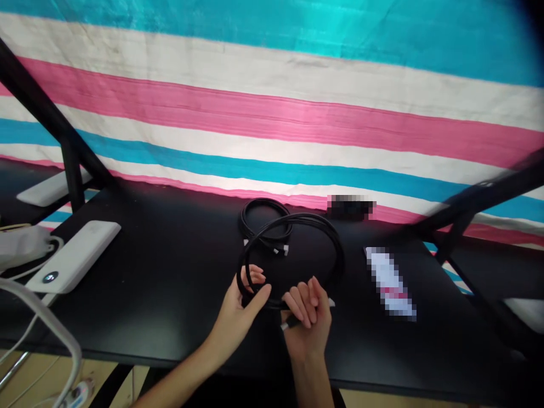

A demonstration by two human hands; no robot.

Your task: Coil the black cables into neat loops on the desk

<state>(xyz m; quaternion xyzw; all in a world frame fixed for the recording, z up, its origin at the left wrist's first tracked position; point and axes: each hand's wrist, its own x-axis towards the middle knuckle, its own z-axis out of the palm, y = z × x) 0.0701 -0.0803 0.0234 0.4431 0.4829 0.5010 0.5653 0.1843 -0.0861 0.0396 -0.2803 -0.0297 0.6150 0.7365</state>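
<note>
A black cable (338, 243), wound into a large loop, is held up above the black desk. My left hand (240, 303) curls around the loop's left side, its thumb apart from the fingertips. At the loop's lower right, my right hand (309, 317) is closed on the cable with the fingers folded over it. A connector end with a light tip (285, 326) pokes out below the right fingers, and another pale tip (332, 302) shows beside that hand. Behind the held loop lies a second coiled black cable (243, 218) with its connectors (285, 248) on the desk.
On the left of the desk (170, 317) are a white power bank (80, 255), a white adapter (23, 246) and a thick white cord (55, 323). A blurred-out item (391, 283) lies right, another dark one (351, 207) behind. A striped sheet (272, 124) hangs behind, between black frame bars (76, 170).
</note>
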